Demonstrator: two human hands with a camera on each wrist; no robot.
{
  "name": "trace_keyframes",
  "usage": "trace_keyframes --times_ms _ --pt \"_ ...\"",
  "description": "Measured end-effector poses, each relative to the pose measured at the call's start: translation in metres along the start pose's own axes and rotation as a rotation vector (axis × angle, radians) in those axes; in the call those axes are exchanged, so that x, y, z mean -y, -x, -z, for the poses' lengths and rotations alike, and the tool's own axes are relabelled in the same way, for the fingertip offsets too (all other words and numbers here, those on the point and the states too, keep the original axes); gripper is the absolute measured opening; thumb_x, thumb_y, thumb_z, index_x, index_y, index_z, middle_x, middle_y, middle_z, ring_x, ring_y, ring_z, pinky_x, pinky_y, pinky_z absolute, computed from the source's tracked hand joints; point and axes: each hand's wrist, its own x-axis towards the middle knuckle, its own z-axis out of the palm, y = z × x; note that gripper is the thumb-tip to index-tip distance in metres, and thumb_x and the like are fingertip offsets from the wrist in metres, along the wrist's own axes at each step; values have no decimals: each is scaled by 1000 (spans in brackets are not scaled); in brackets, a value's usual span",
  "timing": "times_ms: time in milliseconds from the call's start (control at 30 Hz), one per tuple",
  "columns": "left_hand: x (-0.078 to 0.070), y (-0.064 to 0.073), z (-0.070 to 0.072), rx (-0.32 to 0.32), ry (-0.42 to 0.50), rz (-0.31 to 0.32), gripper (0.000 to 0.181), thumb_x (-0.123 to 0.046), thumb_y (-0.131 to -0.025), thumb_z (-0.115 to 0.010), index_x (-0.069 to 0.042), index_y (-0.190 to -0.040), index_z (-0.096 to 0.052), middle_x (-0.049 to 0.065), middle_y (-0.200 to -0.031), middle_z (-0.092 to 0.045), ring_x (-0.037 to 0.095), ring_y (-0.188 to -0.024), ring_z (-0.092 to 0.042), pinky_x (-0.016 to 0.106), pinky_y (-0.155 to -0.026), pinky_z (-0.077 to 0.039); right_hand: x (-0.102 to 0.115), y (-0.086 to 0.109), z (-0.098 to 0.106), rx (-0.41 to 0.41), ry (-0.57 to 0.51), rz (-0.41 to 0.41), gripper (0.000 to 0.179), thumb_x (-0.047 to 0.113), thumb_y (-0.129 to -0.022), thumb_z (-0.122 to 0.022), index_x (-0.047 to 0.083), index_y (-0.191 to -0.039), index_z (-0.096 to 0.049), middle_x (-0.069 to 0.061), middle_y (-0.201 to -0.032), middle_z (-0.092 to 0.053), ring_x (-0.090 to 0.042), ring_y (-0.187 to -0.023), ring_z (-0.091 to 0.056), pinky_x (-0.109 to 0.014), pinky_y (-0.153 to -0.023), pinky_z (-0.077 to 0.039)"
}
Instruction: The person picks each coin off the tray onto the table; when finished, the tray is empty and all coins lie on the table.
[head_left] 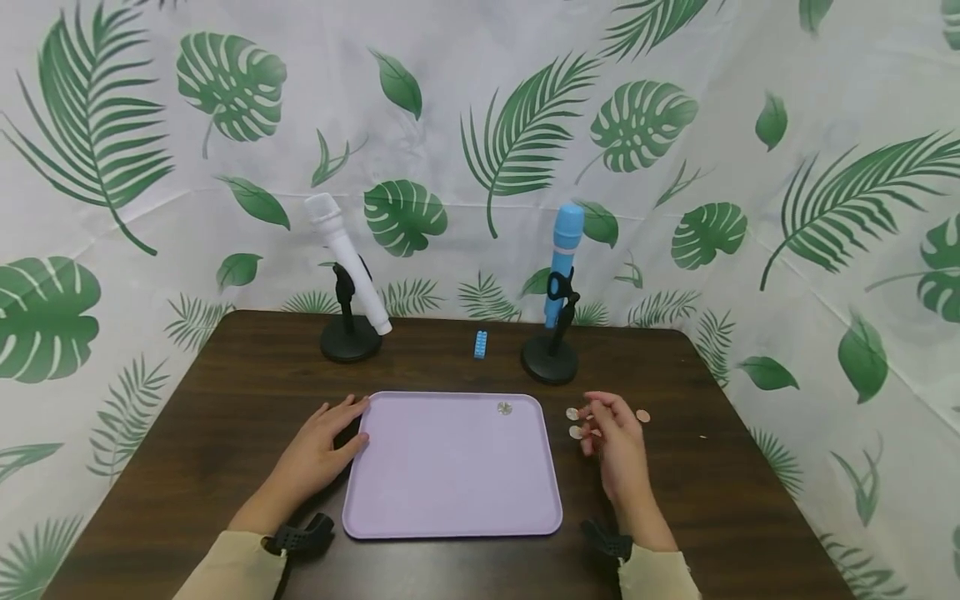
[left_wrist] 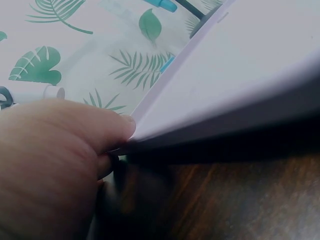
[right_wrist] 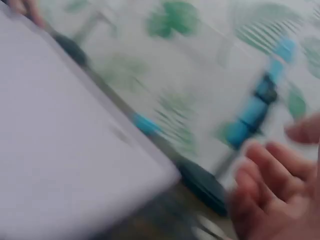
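A lilac tray (head_left: 453,467) lies on the dark wooden table, with a small silvery coin cluster (head_left: 505,408) near its far right corner. My left hand (head_left: 318,446) rests along the tray's left edge, fingers extended and thumb on the rim (left_wrist: 132,125). To the right of the tray, my right hand (head_left: 617,437) hovers over several loose coins (head_left: 575,432). Its fingers are loosely bent, and the palm (right_wrist: 280,200) shows nothing held in the blurred right wrist view. A copper coin (head_left: 643,416) lies just right of that hand.
Behind the tray stand a white microphone (head_left: 348,258) and a blue microphone (head_left: 566,229), each on a black round-based stand. Between them lies a small blue toy brick (head_left: 480,344). A leaf-patterned cloth (head_left: 450,125) hangs behind the table.
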Motion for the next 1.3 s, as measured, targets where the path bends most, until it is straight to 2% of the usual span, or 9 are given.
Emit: trace_keyframes --times_ms 67,133,200,300,467,600,767,967,1300 --pt "1 0 -1 2 -2 0 64 -30 -106 -72 -14 -164 -51 13 -169 -51 39 -164 -36 70 -135 -17 -5 6 -17 212 22 -6 43 24 -118 -49 -1 -153 -49 -17 -133 -70 -23 -106 -71 -26 -84 -62" --pt "1 0 -1 5 -4 0 65 -30 -106 -72 -14 -164 -50 13 -169 -51 39 -164 -36 70 -135 -17 -9 12 -32 380 110 -9 50 25 -118 -46 8 -164 -41 -17 -156 -59 -28 -136 -63 -36 -114 -54" --pt "0 -1 -2 10 -4 8 65 -30 -106 -72 -16 -165 -50 12 -169 -51 38 -165 -35 69 -136 -16 -14 17 -42 465 224 -1 55 23 -117 -48 15 -170 -34 -14 -170 -48 -32 -157 -47 -50 -130 -40" --pt "-1 -1 -1 12 -2 10 65 -31 -105 -72 -16 -165 -50 13 -169 -50 38 -165 -35 69 -136 -16 -18 21 -52 493 357 13 64 20 -116 -52 16 -174 -26 -12 -177 -38 -35 -168 -30 -64 -136 -23" --pt "-2 -2 2 15 2 17 65 -31 -105 -71 -16 -165 -50 13 -170 -50 39 -165 -34 70 -135 -15 -24 23 -60 517 546 48 68 27 -116 -53 8 -174 -23 -14 -181 -26 -40 -171 -12 -64 -138 -5" --pt "-1 -3 3 13 -1 12 65 -31 -105 -71 -16 -165 -50 13 -170 -50 38 -165 -34 70 -136 -15 -25 23 -63 548 717 120 68 37 -115 -53 6 -171 -32 -20 -178 -31 -51 -168 -12 -73 -135 -3" --pt "0 -4 3 9 -11 -3 64 -31 -105 -72 -16 -164 -51 13 -169 -51 38 -165 -36 70 -136 -16 -25 24 -64 541 755 167 62 32 -111 -63 6 -165 -46 -14 -163 -57 -45 -160 -38 -72 -131 -24" --pt "3 0 0 6 4 10 64 -29 -105 -72 -16 -164 -51 13 -169 -51 38 -165 -35 69 -136 -15 -26 22 -64 489 784 313 42 6 -98 -79 11 -139 -73 6 -111 -75 -19 -114 -64 -39 -106 -53" --pt "3 2 2 7 9 20 65 -31 -105 -72 -17 -165 -50 12 -170 -50 38 -166 -34 69 -136 -15 -25 24 -63 458 854 406 26 5 -87 -89 22 -106 -85 8 -89 -63 -10 -90 -48 -25 -79 -44"
